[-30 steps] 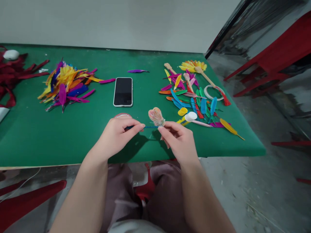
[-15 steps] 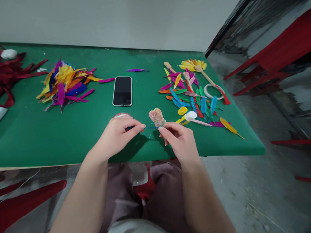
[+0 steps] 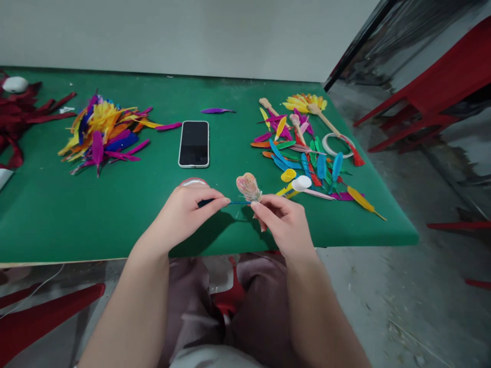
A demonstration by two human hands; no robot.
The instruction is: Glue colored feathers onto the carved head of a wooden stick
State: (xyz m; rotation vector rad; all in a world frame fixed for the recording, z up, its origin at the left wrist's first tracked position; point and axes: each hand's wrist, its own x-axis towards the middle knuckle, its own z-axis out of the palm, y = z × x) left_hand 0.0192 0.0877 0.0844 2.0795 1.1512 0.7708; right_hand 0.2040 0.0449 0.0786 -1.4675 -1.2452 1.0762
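Note:
My left hand pinches a thin blue feather between thumb and fingers; its dark blue vane is mostly covered by the hand. The slim quill stretches across to the thumb of my right hand. Those right fingers are closed on a small pinkish heart-shaped wooden stick, its head sticking up above the thumb and its lower part hidden in the hand. Both hands hover over the table's front part. Behind my left hand, partly covered, is a round red-rimmed container.
On the green table lie a phone, a feather pile and dark red strips at left. Loose feathers, a glue bottle, a yellow feather fan and a white ring lie right.
Almost nothing differs. Both hands keep their pinch on the same things, and the view has shifted very slightly.

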